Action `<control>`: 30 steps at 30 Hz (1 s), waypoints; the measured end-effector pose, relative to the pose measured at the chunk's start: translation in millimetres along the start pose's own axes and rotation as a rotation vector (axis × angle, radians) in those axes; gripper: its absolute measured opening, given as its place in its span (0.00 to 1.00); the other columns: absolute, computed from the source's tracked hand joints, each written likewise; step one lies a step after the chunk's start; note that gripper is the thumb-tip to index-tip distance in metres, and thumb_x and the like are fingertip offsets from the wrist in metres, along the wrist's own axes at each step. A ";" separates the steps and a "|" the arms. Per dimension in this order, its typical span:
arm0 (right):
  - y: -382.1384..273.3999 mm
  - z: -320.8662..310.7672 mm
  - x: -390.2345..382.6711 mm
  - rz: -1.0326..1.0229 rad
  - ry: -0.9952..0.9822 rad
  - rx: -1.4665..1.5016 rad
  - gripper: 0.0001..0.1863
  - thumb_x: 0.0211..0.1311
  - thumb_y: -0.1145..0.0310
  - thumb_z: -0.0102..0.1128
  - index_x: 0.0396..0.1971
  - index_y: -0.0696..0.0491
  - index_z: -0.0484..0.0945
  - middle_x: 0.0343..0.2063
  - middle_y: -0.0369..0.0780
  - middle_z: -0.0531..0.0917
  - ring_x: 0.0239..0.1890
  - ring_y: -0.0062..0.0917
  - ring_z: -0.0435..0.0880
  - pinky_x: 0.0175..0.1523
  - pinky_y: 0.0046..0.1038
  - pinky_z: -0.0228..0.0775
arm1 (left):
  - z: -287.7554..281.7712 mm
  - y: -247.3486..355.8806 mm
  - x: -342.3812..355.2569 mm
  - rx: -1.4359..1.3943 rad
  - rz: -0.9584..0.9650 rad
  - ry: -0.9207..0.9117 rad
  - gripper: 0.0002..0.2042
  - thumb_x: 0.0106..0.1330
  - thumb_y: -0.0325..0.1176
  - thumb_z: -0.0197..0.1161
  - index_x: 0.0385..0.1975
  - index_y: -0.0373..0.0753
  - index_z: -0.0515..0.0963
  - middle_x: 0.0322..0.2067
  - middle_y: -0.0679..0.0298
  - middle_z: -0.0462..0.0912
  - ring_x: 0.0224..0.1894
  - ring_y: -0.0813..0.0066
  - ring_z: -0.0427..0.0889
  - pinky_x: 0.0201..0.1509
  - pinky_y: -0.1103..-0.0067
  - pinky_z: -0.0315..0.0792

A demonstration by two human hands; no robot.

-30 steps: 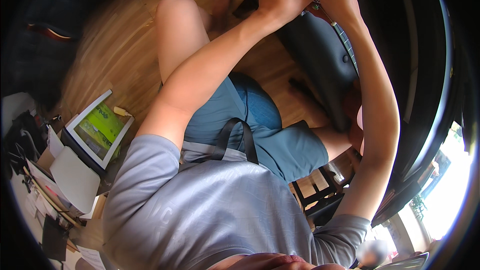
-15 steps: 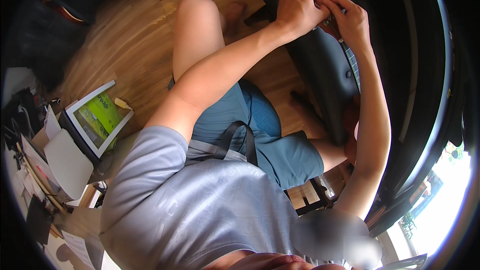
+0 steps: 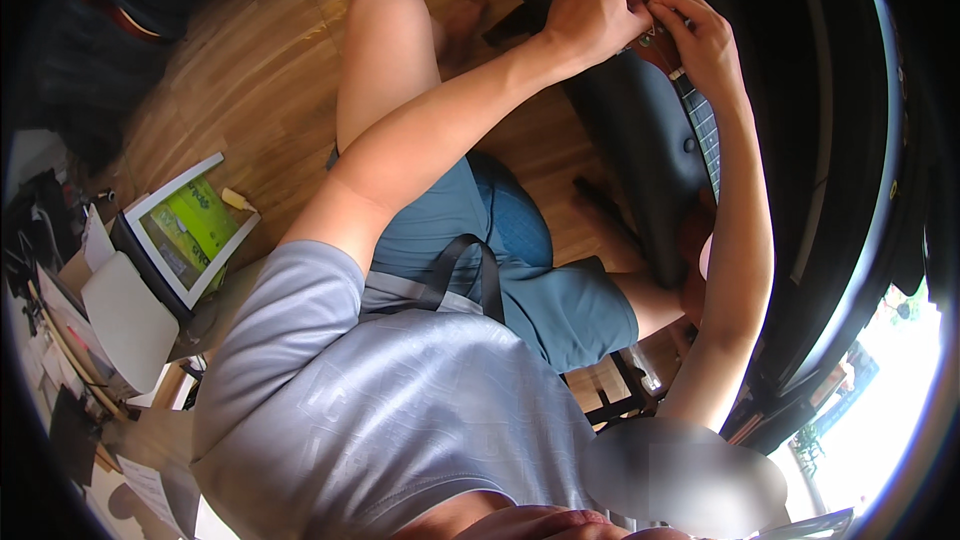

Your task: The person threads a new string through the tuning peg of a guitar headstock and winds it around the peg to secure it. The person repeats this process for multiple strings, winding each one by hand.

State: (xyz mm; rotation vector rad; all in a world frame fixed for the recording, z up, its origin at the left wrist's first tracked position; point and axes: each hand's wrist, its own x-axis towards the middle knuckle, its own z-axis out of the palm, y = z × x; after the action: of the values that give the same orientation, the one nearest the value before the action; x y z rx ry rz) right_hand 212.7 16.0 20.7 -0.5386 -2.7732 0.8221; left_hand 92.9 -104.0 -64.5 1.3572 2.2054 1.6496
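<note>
A small stringed instrument with a reddish-brown headstock (image 3: 660, 56) and a fretted neck (image 3: 702, 130) lies along a black padded bench (image 3: 625, 125). My left hand (image 3: 592, 15) is closed at the tip of the headstock, fingers curled; whatever is in them is hidden. Just to its right, my right hand (image 3: 705, 40) pinches at the tuning-peg end, thumb and index finger nearly meeting the left hand's fingers; what they grip is too small to name. My right forearm runs alongside the neck and partly hides the instrument's body.
My bare leg (image 3: 385, 60) is bent over a wooden floor (image 3: 250, 90). At left are a white-framed green item (image 3: 195, 230), papers and a white panel (image 3: 130, 320). A large black piece of furniture (image 3: 820, 140) fills the right, with a bright window (image 3: 900, 380) beyond.
The left index finger, raised half a second ago, is now curled down. Both hands sit a little lower in view than a second ago, and more of the headstock shows between them.
</note>
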 end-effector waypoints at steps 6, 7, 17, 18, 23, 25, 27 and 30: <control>-7.9 -6.1 -1.7 0.047 -0.019 -0.112 0.11 0.68 0.67 0.64 0.44 0.55 0.88 0.36 0.41 0.87 0.39 0.33 0.87 0.48 0.30 0.77 | -9.2 4.8 2.5 -0.031 -0.019 -0.014 0.11 0.57 0.40 0.70 0.35 0.43 0.89 0.26 0.62 0.89 0.31 0.63 0.88 0.47 0.68 0.78; -10.1 -6.1 -1.6 0.067 -0.017 -0.116 0.11 0.68 0.66 0.65 0.44 0.55 0.88 0.33 0.41 0.87 0.37 0.33 0.88 0.46 0.30 0.77 | -9.4 3.8 3.6 -0.047 -0.020 -0.013 0.11 0.57 0.40 0.69 0.36 0.42 0.89 0.26 0.61 0.89 0.30 0.63 0.88 0.47 0.68 0.78; 13.5 -1.1 0.4 0.348 0.055 0.003 0.19 0.59 0.55 0.73 0.23 0.57 0.82 0.14 0.37 0.75 0.19 0.19 0.72 0.28 0.26 0.66 | -29.2 18.8 12.7 -0.148 -0.096 -0.072 0.07 0.59 0.33 0.67 0.31 0.37 0.87 0.31 0.47 0.87 0.37 0.50 0.89 0.46 0.63 0.81; 9.9 2.9 1.5 0.365 0.065 0.085 0.24 0.58 0.54 0.74 0.17 0.56 0.74 0.13 0.36 0.74 0.18 0.18 0.68 0.26 0.27 0.62 | -30.6 18.6 13.1 -0.153 -0.113 -0.084 0.08 0.59 0.33 0.67 0.32 0.36 0.87 0.31 0.48 0.88 0.37 0.50 0.89 0.46 0.63 0.81; 17.7 3.4 2.8 0.454 0.013 0.118 0.27 0.64 0.56 0.72 0.16 0.53 0.66 0.15 0.28 0.66 0.21 0.11 0.63 0.26 0.25 0.58 | -34.6 20.9 15.8 -0.131 -0.197 -0.150 0.09 0.59 0.34 0.67 0.34 0.36 0.87 0.33 0.47 0.88 0.38 0.49 0.89 0.46 0.65 0.81; 23.7 3.2 3.6 0.481 0.023 0.174 0.29 0.64 0.55 0.73 0.16 0.53 0.63 0.15 0.27 0.62 0.21 0.12 0.60 0.26 0.26 0.56 | -34.6 21.2 14.9 -0.154 -0.194 -0.139 0.10 0.59 0.34 0.67 0.36 0.37 0.88 0.34 0.46 0.87 0.39 0.49 0.89 0.46 0.65 0.81; 26.1 7.4 7.0 0.508 0.026 0.262 0.31 0.63 0.54 0.74 0.16 0.52 0.60 0.15 0.28 0.60 0.21 0.13 0.58 0.25 0.28 0.54 | -36.1 22.7 15.0 -0.148 -0.203 -0.149 0.10 0.59 0.34 0.67 0.36 0.37 0.88 0.34 0.46 0.87 0.40 0.49 0.89 0.46 0.65 0.81; 20.6 14.0 8.7 0.496 0.102 0.324 0.18 0.65 0.70 0.69 0.16 0.54 0.74 0.14 0.35 0.74 0.18 0.20 0.70 0.24 0.32 0.65 | -37.5 27.0 15.2 -0.139 -0.241 -0.169 0.11 0.59 0.35 0.67 0.37 0.37 0.88 0.34 0.46 0.87 0.40 0.48 0.88 0.46 0.65 0.81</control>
State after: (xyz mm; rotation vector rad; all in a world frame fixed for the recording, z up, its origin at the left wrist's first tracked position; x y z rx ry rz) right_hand 206.6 28.7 -1.6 -1.1838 -2.3664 1.2696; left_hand 80.1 -120.7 -20.6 1.1029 2.0262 1.5125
